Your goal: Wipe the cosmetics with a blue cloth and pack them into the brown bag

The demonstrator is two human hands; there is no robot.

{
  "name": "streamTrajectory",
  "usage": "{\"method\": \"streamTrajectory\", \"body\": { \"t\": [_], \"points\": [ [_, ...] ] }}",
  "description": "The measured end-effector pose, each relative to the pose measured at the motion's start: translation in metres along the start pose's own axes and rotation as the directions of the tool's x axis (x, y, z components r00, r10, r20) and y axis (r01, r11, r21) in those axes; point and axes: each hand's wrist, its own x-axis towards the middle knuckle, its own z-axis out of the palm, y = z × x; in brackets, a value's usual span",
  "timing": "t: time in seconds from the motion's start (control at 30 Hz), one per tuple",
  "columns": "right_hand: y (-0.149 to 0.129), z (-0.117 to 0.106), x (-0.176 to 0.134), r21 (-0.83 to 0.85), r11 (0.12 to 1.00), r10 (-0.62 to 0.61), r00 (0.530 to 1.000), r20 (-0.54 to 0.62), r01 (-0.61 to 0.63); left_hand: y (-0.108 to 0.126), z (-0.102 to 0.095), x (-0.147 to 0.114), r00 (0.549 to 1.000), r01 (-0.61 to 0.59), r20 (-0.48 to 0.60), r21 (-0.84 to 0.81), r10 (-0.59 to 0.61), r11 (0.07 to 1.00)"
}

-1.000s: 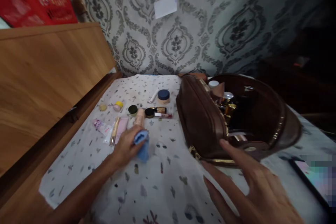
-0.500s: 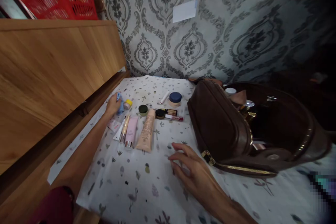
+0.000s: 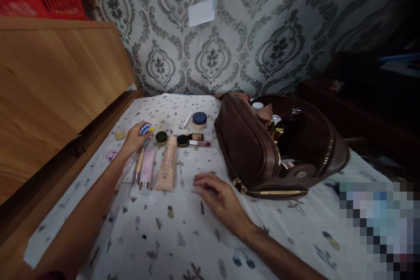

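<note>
My left hand [image 3: 135, 136] is closed on a small crumpled blue cloth [image 3: 145, 128] at the left of the printed sheet. A bit of yellow [image 3: 151, 129] shows at its fingertips; whether the fingers grip it too is unclear. Just right of this hand sits a dark green-lidded jar [image 3: 161, 138]. Below it lie a pink tube [image 3: 148, 165], a gold-and-silver slim tube [image 3: 138, 167] and a large beige tube [image 3: 166, 166]. My right hand [image 3: 225, 201] hovers low over the sheet, fingers loosely bent and holding nothing, between the beige tube and a brown leather bag [image 3: 241, 135].
Farther back are a navy-lidded jar [image 3: 199, 120], a white tube [image 3: 187, 120], a black-lidded pot [image 3: 183, 141] and a lip gloss [image 3: 199, 143]. A pale yellow pot [image 3: 120, 134] lies left. A wooden panel [image 3: 59, 78] borders the left side; patterned wall stands behind.
The view has swung to the right. My left hand has shifted right with the blue cloth, over where the yellow-lidded pot stood. My right hand's fingers have drawn closer together.
</note>
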Motion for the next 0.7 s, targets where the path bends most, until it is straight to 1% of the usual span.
{"method": "streamTrajectory", "body": {
  "t": [0.07,0.13,0.2,0.3,0.37,0.4,0.47,0.53,0.57,0.63,0.7],
  "points": [
    [0.000,-0.001,0.000,0.028,1.000,0.010,1.000,-0.013,-0.009,0.020,0.006,-0.010,1.000,-0.019,0.021,-0.055,0.020,0.998],
    [0.002,-0.002,0.000,0.064,0.997,0.040,0.999,-0.013,-0.039,0.046,0.014,-0.024,0.998,-0.026,0.061,-0.139,0.035,0.990],
    [0.004,-0.002,0.000,0.129,0.985,0.112,0.994,-0.003,-0.110,0.075,0.025,-0.041,0.994,0.016,0.108,-0.326,0.021,0.945],
    [0.007,-0.001,0.001,0.335,0.918,0.215,0.976,0.024,-0.211,0.114,0.042,-0.071,0.972,0.118,0.236,-0.487,0.000,0.866],
    [0.007,-0.001,0.004,0.491,0.842,0.236,0.971,0.037,-0.223,0.131,0.055,-0.090,0.960,0.135,0.280,-0.524,0.021,0.841],
    [0.007,-0.001,0.005,0.548,0.807,0.236,0.971,0.044,-0.221,0.136,0.061,-0.098,0.955,0.123,0.292,-0.529,0.044,0.840],
    [0.005,-0.001,0.008,0.617,0.754,0.240,0.969,0.061,-0.225,0.139,0.070,-0.111,0.950,0.049,0.286,-0.532,0.125,0.845],
    [0.002,-0.003,0.010,0.651,0.716,0.270,0.960,0.076,-0.253,0.135,0.077,-0.119,0.943,-0.030,0.265,-0.535,0.202,0.844],
    [0.001,-0.004,0.010,0.660,0.701,0.292,0.953,0.078,-0.269,0.131,0.079,-0.120,0.943,-0.043,0.256,-0.541,0.213,0.840],
    [0.000,-0.005,0.010,0.658,0.698,0.323,0.944,0.063,-0.283,0.124,0.081,-0.121,0.958,0.000,0.237,-0.562,0.161,0.827],
    [0.000,-0.006,0.009,0.634,0.725,0.323,0.946,0.031,-0.269,0.119,0.080,-0.121,0.980,0.068,0.190,-0.592,0.056,0.803]
  ]
}}
